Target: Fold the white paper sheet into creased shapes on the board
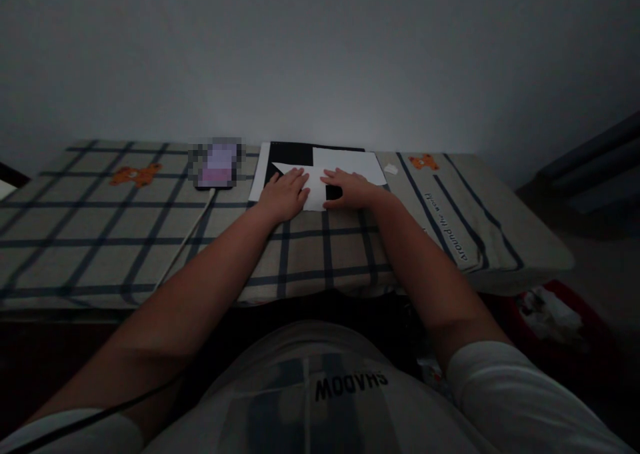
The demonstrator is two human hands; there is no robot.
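Paper [345, 161], white with angular edges, lies near the wall side of a cloth-covered tabletop [110, 234], on top of a black sheet [291, 154] with a white strip along its left edge. Whether the paper is one piece or several cannot be told. The left hand [287, 193] rests palm down on its left part, fingers extended and slightly apart, closed on nothing. The right hand [353, 189] lies opposite, its fingertips on the paper and its thumb spread well away from them, so that black shows in the gap.

Just right of the paper sits a small white scrap [391, 169]. To the left lies a phone [219, 164], its screen lit, with a pale cable [187, 236] running from its near end toward the tabletop's front edge. Orange bear figures [136, 175] decorate the checked cloth.
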